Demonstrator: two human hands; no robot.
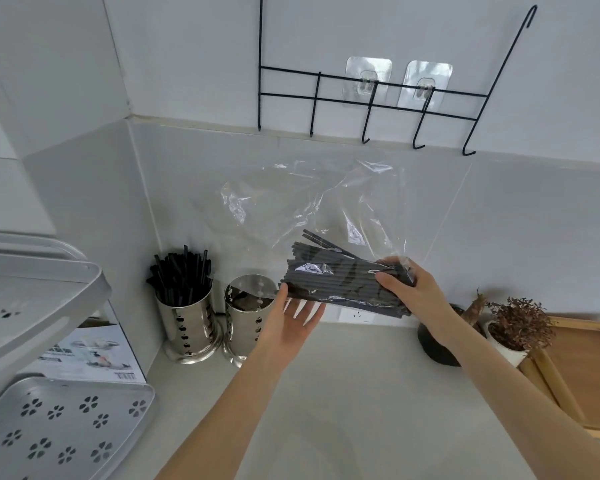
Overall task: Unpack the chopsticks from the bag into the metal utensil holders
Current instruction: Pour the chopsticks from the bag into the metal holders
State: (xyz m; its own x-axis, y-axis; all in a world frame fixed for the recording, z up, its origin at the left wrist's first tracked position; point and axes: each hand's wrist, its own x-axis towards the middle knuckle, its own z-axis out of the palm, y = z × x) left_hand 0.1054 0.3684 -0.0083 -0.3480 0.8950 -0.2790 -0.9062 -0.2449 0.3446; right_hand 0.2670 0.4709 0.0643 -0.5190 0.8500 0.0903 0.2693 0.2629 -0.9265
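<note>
Our right hand (407,289) clamps the bagged chopsticks (340,282) above the surface, our left hand (300,315) open beneath, and next we likely tip them into the empty holder (248,315).

Two bare forearms, hands (300,318) unadorned (sleeves out of view)

Clear, crinkled, glossy plastic forms the bag (312,202) rising above the fingers (388,282); the chopsticks (340,282) under them look matt dark grey. Left of the fingers, both utensil holders (187,327) are polished, mirror-bright metal; the bench (343,393) below is smooth, matt grey.
</note>
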